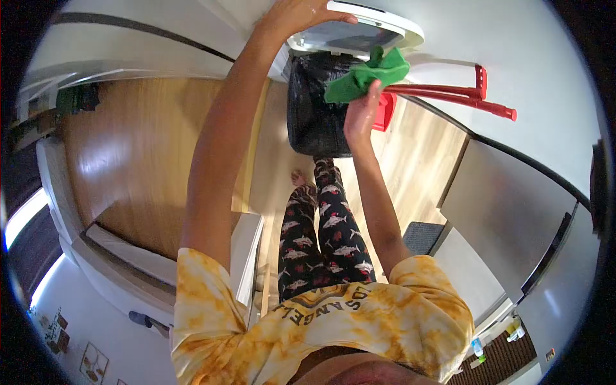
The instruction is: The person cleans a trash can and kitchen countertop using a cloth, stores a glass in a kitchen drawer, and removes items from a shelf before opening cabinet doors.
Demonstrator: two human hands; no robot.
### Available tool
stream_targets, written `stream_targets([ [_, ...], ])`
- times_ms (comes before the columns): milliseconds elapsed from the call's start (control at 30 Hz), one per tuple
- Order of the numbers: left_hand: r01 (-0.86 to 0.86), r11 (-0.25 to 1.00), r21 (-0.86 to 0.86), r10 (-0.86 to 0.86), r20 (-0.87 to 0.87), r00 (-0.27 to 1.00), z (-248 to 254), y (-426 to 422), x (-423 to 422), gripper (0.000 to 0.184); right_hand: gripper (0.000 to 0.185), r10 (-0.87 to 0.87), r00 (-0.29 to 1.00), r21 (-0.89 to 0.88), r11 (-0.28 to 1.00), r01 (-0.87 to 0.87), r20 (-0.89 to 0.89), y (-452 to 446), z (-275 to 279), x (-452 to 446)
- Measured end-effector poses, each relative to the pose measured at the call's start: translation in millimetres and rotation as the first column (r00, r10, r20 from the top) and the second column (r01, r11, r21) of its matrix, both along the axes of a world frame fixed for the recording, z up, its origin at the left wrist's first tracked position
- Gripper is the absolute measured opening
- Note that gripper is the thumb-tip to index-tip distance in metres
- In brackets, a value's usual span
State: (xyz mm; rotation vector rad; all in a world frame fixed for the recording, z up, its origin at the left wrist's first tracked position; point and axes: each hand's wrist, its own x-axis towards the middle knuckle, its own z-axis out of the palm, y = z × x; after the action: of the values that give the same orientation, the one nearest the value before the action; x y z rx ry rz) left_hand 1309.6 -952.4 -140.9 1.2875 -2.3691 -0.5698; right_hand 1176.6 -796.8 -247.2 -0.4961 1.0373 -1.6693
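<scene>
My left hand (300,14) is at the top of the view, holding the raised lid (350,36) of a trash bin by its edge. The thumb lies along the lid's rim. Below the lid is the open bin, lined with a black garbage bag (314,109). My right hand (363,117) grips a crumpled green cloth (369,76) above the right side of the bin's opening. The cloth and hand hide part of the bag and its rim.
Right of the bin, a red dustpan (385,112) and long red handles (449,94) lean near the white wall. A wooden panel (154,160) is at left, a grey mat (423,237) and a grey cabinet or appliance front (507,205) at right. My feet stand close to the bin.
</scene>
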Motion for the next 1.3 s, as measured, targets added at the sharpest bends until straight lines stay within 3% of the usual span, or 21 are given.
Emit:
stream_targets([
  [33, -0.001, 1.0, 0.029, -0.002, 0.119, 0.993, 0, -7, 0, 0.046, 0.056, -0.043, 0.992, -0.017, 0.999, 0.041, -0.115, -15, -8, 7],
  [67, 0.022, 0.999, -0.023, -0.021, 0.046, 0.999, -10, -14, 3, 0.051, 0.064, -0.008, 0.909, 0.058, 0.998, 0.035, -0.416, -27, -24, 7],
  [133, 0.068, 0.996, -0.066, -0.061, 0.094, 0.994, -11, -22, 1, 0.053, 0.07, -0.016, 0.552, 0.007, 0.999, 0.038, -0.834, -69, -50, -3],
  [200, 0.093, 0.992, -0.081, -0.082, 0.126, 0.989, -15, -26, 2, 0.054, 0.07, -0.22, 0.362, -0.207, 0.976, 0.075, -0.906, -117, -59, 15],
  [300, 0.055, 0.987, -0.151, -0.032, 0.155, 0.987, -22, -32, 4, 0.056, 0.062, -0.487, 0.263, -0.371, 0.844, 0.388, -0.833, -160, -72, 84],
  [367, 0.004, 0.972, -0.234, 0.032, 0.151, 0.988, -27, -26, 3, 0.056, 0.052, -0.028, 0.085, -0.041, 0.986, -0.159, -0.996, -142, -86, 74],
  [400, -0.016, 0.984, -0.176, 0.049, 0.184, 0.982, -22, -24, 2, 0.056, 0.047, 0.165, -0.102, 0.192, 0.901, -0.39, -0.981, -131, -89, 63],
  [433, -0.024, 0.991, -0.128, 0.047, 0.183, 0.982, -18, -22, 1, 0.056, 0.032, -0.258, 0.006, -0.238, 0.88, -0.412, -0.966, -121, -104, 45],
  [500, -0.042, 0.998, -0.049, 0.05, 0.179, 0.983, -5, -22, 2, 0.056, 0.034, 0.197, -0.056, 0.203, 0.902, -0.381, -0.979, -94, -125, -12],
  [533, -0.12, 0.985, 0.126, 0.091, 0.215, 0.972, 10, -17, 1, 0.055, 0.036, -0.101, -0.194, -0.043, 0.957, -0.285, -0.976, -89, -152, -38],
  [567, -0.105, 0.993, 0.054, 0.092, 0.207, 0.974, 10, -22, 3, 0.055, 0.029, -0.136, 0.03, -0.139, 0.971, -0.195, -0.99, -88, -120, -28],
  [633, -0.074, 0.996, -0.058, 0.084, 0.191, 0.978, -8, -25, 3, 0.053, 0.026, -0.245, -0.193, -0.173, 0.93, -0.325, -0.95, -107, -63, -10],
  [700, -0.09, 0.996, -0.002, 0.088, 0.201, 0.976, -4, -20, 4, 0.05, 0.019, 0.168, -0.204, 0.234, 0.901, -0.364, -0.964, -139, -52, 30],
  [733, -0.082, 0.996, -0.038, 0.088, 0.189, 0.978, -5, -19, 5, 0.05, 0.015, -0.194, -0.311, -0.033, 0.889, -0.458, -0.93, -141, -67, 34],
  [833, -0.091, 0.996, -0.011, 0.091, 0.216, 0.972, 3, -16, 10, 0.051, 0.013, -0.413, -0.318, -0.128, 0.757, -0.64, -0.853, -152, -149, 14],
  [867, -0.098, 0.994, 0.046, 0.085, 0.216, 0.973, 13, -11, 9, 0.051, 0.014, -0.465, -0.24, -0.145, 0.65, -0.746, -0.852, -139, -129, -9],
  [933, -0.083, 0.996, 0.024, 0.077, 0.196, 0.978, 20, -12, 12, 0.052, 0.019, -0.277, -0.219, -0.055, 0.727, -0.684, -0.935, -125, -187, -59],
  [1033, -0.034, 0.994, -0.108, 0.049, 0.147, 0.988, -1, -18, 14, 0.053, 0.023, -0.355, -0.614, -0.032, 0.881, -0.473, -0.705, -110, -95, -56],
  [1133, -0.058, 0.993, -0.103, 0.07, 0.11, 0.992, -2, -19, 15, 0.053, 0.025, -0.07, -0.566, 0.184, 0.908, -0.378, -0.821, -140, -77, -23],
  [1200, -0.112, 0.994, 0.011, 0.11, 0.121, 0.987, 9, -14, 15, 0.053, 0.026, -0.08, -0.596, 0.196, 0.903, -0.384, -0.799, -159, -97, 19],
  [1300, -0.097, 0.994, -0.047, 0.102, 0.105, 0.989, 3, -16, 15, 0.053, 0.016, -0.312, -0.641, 0.109, 0.842, -0.529, -0.702, -153, -112, 24],
])
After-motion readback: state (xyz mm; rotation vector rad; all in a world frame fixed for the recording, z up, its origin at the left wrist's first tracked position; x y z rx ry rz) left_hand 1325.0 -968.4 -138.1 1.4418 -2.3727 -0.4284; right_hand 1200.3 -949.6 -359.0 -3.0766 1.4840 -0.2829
